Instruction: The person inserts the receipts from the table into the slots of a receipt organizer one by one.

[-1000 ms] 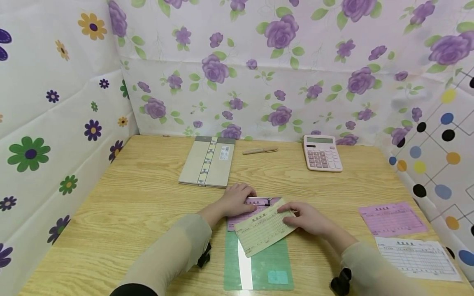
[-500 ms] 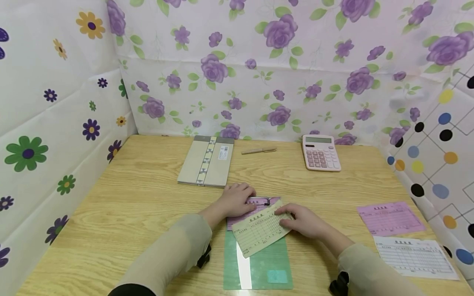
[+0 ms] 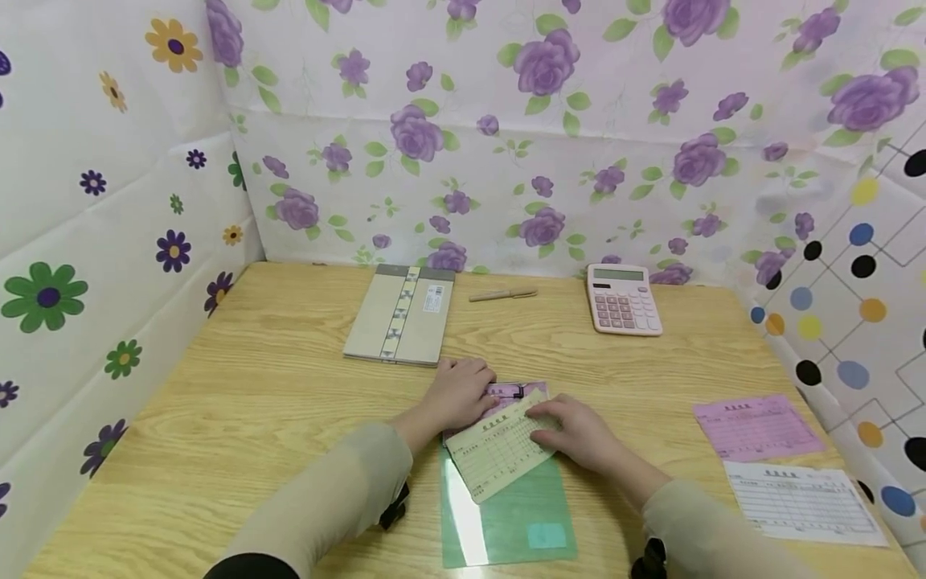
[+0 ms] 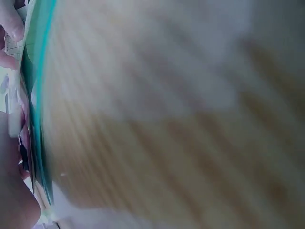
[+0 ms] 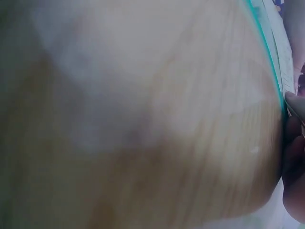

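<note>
A green translucent clipboard (image 3: pixel 517 523) lies in front of the person in the head view. My left hand (image 3: pixel 459 394) grips its top left part, thumb over the clip end and fingers bent beyond the top edge. Under the clip (image 3: pixel 515 392) shows a pink form (image 3: pixel 538 388), mostly covered. Slanted across it is a pale yellow form (image 3: pixel 499 458), its right edge pinched between thumb and fingers of my right hand (image 3: pixel 579 434). The left wrist view catches the clipboard's edge (image 4: pixel 40 90) side-on; the right wrist view shows my right hand's curled fingers (image 5: pixel 294 148).
Another pink form (image 3: pixel 758 430) and a white form (image 3: pixel 803 503) lie at the table's right side. Toward the back are a beige notebook (image 3: pixel 372 314), a pen (image 3: pixel 502 295) and a pink calculator (image 3: pixel 624 301). Patterned cloth walls (image 3: pixel 325 121) enclose the wooden table (image 3: pixel 275 346).
My right hand has moved slightly left, carrying the yellow form farther over the pink form and the clipboard. The left hand keeps its place on the clipboard. The head view has shifted a little.
</note>
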Tool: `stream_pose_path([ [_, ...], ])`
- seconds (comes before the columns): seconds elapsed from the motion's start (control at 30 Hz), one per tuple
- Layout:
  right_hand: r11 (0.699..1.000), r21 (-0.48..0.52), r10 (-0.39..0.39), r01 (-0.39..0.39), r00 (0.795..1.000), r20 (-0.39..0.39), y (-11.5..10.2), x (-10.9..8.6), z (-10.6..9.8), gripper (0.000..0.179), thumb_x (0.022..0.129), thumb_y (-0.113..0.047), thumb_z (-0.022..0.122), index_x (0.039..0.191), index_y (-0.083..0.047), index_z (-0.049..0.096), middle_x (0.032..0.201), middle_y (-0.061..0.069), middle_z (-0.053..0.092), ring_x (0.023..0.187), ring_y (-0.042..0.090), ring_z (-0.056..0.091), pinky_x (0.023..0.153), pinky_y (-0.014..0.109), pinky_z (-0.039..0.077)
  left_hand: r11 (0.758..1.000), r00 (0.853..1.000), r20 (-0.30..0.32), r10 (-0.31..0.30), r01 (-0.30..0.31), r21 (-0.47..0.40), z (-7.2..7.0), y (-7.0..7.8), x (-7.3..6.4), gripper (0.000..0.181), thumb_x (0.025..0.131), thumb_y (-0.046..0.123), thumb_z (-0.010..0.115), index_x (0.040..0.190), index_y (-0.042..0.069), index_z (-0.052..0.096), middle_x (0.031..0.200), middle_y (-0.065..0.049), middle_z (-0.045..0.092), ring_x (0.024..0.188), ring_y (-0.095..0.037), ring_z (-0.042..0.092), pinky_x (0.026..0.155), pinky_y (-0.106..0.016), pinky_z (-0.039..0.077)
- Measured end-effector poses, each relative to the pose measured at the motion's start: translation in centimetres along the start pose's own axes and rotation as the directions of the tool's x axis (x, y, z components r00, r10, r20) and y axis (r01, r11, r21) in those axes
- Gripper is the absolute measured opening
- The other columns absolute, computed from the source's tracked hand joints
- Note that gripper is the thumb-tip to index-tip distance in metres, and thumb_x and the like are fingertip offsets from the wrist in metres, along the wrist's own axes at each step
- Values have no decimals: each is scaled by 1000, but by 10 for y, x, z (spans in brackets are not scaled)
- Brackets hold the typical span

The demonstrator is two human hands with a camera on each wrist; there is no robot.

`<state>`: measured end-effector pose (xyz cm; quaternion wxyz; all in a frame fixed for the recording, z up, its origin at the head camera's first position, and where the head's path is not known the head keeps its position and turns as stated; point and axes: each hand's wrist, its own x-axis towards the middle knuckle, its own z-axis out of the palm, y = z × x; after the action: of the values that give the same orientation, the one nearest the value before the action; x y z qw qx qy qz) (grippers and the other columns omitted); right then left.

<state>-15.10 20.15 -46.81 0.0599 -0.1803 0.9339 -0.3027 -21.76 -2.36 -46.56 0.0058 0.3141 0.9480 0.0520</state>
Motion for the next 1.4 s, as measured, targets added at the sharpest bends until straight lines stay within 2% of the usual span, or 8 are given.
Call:
stream_pose_path([
  [0.1,999,-7,31,-31,999,-20,-2,0,1,33,84,-30,71,114,-19,65,101,-2,57,89,13,53,79,38,44,999,999,-18,42,-42,16,-2,-3,0,34,94,45,51,114,20,62,112,4,56,110,-16,51,95,-42,29],
  [0.23,997,-27,66,-67,998,-21,-4,-1,0,40,83,-32,71,120,-18,63,103,0,58,92,15,54,82,40,44,996,996,-8,89,-89,11,-7,-4,3,35,94,46,51,112,19,64,110,4,57,108,-16,52,95,-41,30],
  [0.43,997,-50,53,-53,999,3,-7,4,1,45,83,-34,71,123,-16,61,100,2,58,85,14,53,78,39,44,998,997,63,54,-52,-27,-14,-8,5,33,95,44,50,112,20,65,111,4,58,110,-16,52,99,-44,27],
  [0.6,997,-40,65,-65,998,-1,-9,9,3,45,84,-34,70,122,-11,61,111,9,61,101,26,57,87,44,43,997,994,103,39,-32,-73,-17,-7,6,31,95,43,51,110,21,65,111,5,58,109,-15,52,101,-45,24],
  [0.73,995,-30,93,-94,995,-27,-11,13,4,46,84,-32,70,121,-8,60,118,11,61,113,31,54,93,46,40,995,994,93,57,-49,-85,-19,-6,7,30,95,43,51,109,20,65,107,6,58,105,-13,53,102,-46,23],
  [0.97,989,-65,125,-130,990,-72,-17,17,8,48,84,-37,70,120,-7,59,113,11,63,105,29,59,88,45,43,997,995,91,48,-43,-62,-19,-6,7,31,94,45,51,109,21,65,106,6,57,106,-13,53,103,-47,23],
  [1.17,980,-101,161,-171,981,-105,-20,21,10,50,83,-43,69,120,-11,58,113,9,64,102,26,60,84,44,45,998,998,59,38,-35,-49,-16,-6,4,31,94,46,51,106,21,64,106,6,56,106,-14,52,101,-46,25],
  [1.4,968,-128,206,-218,974,-98,-22,21,11,54,82,-47,68,121,-11,57,111,9,65,100,27,61,82,45,46,998,998,26,56,-56,-2,-10,-4,0,35,93,50,51,109,21,63,107,6,55,105,-14,52,98,-45,27],
])
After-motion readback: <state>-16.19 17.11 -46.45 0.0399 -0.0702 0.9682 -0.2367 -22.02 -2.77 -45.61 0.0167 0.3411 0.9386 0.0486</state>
